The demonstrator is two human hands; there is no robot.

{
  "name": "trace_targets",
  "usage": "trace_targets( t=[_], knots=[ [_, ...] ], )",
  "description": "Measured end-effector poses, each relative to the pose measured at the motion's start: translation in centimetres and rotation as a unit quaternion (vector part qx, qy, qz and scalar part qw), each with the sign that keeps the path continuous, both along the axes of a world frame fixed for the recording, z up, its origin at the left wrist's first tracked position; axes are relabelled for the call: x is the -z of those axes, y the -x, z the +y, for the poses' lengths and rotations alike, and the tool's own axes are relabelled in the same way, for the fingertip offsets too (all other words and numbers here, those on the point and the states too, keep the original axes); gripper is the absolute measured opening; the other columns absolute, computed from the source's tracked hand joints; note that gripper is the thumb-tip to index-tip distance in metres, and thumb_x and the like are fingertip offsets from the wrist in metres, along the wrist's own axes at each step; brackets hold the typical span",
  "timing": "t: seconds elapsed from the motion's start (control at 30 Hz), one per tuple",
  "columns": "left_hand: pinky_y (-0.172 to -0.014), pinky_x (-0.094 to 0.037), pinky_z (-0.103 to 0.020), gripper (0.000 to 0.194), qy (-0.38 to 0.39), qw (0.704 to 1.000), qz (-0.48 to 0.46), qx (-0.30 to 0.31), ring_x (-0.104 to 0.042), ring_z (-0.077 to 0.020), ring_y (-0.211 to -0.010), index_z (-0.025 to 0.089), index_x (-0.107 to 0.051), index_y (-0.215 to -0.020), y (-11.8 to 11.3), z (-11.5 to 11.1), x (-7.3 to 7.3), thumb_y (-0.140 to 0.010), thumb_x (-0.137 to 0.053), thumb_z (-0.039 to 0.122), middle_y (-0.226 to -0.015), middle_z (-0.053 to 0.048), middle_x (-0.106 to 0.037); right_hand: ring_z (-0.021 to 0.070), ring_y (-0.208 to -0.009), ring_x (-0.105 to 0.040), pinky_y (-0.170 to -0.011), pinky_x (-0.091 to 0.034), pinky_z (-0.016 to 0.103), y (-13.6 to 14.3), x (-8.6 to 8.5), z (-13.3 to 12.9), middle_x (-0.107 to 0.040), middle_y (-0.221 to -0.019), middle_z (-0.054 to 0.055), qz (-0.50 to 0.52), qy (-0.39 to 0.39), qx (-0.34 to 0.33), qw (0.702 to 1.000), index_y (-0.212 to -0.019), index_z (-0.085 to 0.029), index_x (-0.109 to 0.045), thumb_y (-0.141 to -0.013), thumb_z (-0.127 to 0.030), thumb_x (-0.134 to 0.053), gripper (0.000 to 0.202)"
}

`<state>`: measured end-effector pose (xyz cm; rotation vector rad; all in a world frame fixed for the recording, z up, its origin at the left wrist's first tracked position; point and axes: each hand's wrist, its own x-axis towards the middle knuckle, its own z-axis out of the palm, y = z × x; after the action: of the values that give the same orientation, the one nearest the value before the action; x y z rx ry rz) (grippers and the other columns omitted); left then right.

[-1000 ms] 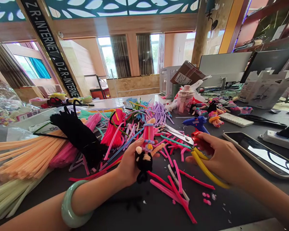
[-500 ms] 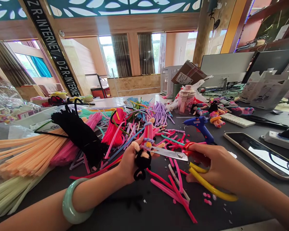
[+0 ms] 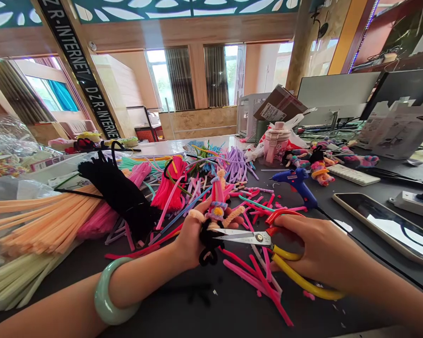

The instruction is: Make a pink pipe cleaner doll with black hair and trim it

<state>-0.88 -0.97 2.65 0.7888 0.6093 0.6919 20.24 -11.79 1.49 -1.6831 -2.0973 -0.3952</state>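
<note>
My left hand (image 3: 190, 237) is closed around a small pipe-cleaner doll (image 3: 218, 202) with a pink body, peach limbs and a black head. The doll lies head toward me, its black loops hanging below my fingers. From the right, my right hand (image 3: 312, 244) grips scissors (image 3: 259, 238) with red and yellow handles. The blades are slightly parted, and their tips are at the doll's black head. Whether they touch it is hard to tell. Cut pink and red pipe-cleaner pieces (image 3: 250, 279) lie below the scissors.
Bundles of black (image 3: 120, 192), peach (image 3: 52, 220) and hot-pink pipe cleaners (image 3: 167, 188) lie left and centre. A blue glue gun (image 3: 298, 183), phone (image 3: 384, 225), pink bottle (image 3: 275, 145) and finished dolls (image 3: 319, 166) are at the right. Monitors stand behind.
The scissors have moved down and left from beside the doll's body to its black head, and their blades have parted more clearly. The view has shifted slightly.
</note>
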Motion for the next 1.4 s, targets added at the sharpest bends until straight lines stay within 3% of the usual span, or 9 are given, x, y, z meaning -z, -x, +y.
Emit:
trace_targets(
  t=[0.17, 0.47, 0.67, 0.9, 1.27, 1.4],
  knots=[
    [-0.065, -0.058, -0.033, 0.028, 0.008, 1.0, 0.008, -0.008, -0.075, -0.0263, -0.072, 0.011, -0.067, -0.094, -0.05, -0.11, -0.13, -0.089, -0.049, 0.031, -0.066, -0.008, -0.071, 0.016, -0.051, -0.064, -0.047, -0.042, 0.025, 0.31, -0.17, -0.25, -0.074, -0.07, -0.001, 0.003, -0.02, -0.012, 1.0, -0.087, -0.025, -0.068, -0.065, -0.028, -0.066, 0.022],
    [-0.041, -0.042, -0.019, 0.027, -0.008, 1.0, 0.015, -0.01, -0.072, -0.0215, -0.068, 0.012, -0.066, -0.078, -0.21, 0.01, -0.07, -0.084, -0.056, 0.037, -0.061, -0.009, -0.068, 0.0188, -0.065, -0.07, -0.056, -0.046, 0.027, -0.28, -0.09, 0.1, -0.077, -0.084, 0.001, 0.041, 0.051, -0.012, 0.998, -0.092, -0.026, -0.07, -0.068, -0.032, -0.068, 0.025],
    [-0.051, -0.051, -0.023, 0.023, -0.066, 0.998, 0.01, -0.011, -0.072, -0.0227, -0.07, 0.014, -0.064, -0.071, -0.21, -0.36, -0.17, -0.078, -0.062, 0.036, -0.065, -0.009, -0.068, 0.0179, -0.066, -0.064, -0.058, -0.043, 0.027, -0.23, -0.35, 0.0, -0.074, -0.08, 0.0, 0.096, 0.15, 0.013, 0.984, -0.09, -0.026, -0.069, -0.065, -0.046, -0.075, 0.033],
    [-0.066, -0.057, -0.028, 0.018, -0.109, 0.994, -0.023, -0.019, -0.071, -0.0207, -0.069, 0.016, -0.063, -0.07, 0.06, -0.75, -0.18, -0.075, -0.065, 0.033, -0.069, -0.006, -0.068, 0.013, -0.058, -0.05, -0.054, -0.036, 0.025, 0.1, -0.66, 0.11, -0.067, -0.07, -0.002, 0.112, 0.212, 0.016, 0.971, -0.081, -0.024, -0.064, -0.066, -0.046, -0.074, 0.029],
    [-0.072, -0.059, -0.032, 0.022, -0.126, 0.991, -0.027, -0.018, -0.073, -0.0237, -0.071, 0.015, -0.064, -0.068, 0.04, -0.88, -0.16, -0.069, -0.071, 0.036, -0.066, -0.006, -0.069, 0.0114, -0.054, -0.046, -0.051, -0.034, 0.024, 0.19, -0.74, 0.02, -0.063, -0.063, -0.003, 0.121, 0.19, -0.003, 0.974, -0.074, -0.023, -0.062, -0.067, -0.045, -0.075, 0.026],
    [-0.063, -0.057, -0.03, 0.022, -0.144, 0.989, -0.02, -0.016, -0.072, -0.0233, -0.066, 0.015, -0.063, -0.07, 0.09, -0.71, -0.07, -0.072, -0.068, 0.037, -0.064, -0.007, -0.07, 0.0121, -0.055, -0.048, -0.052, -0.037, 0.025, 0.0, -1.03, -0.02, -0.064, -0.064, -0.002, 0.138, 0.198, -0.011, 0.97, -0.074, -0.023, -0.063, -0.067, -0.043, -0.075, 0.025]
  ],
)
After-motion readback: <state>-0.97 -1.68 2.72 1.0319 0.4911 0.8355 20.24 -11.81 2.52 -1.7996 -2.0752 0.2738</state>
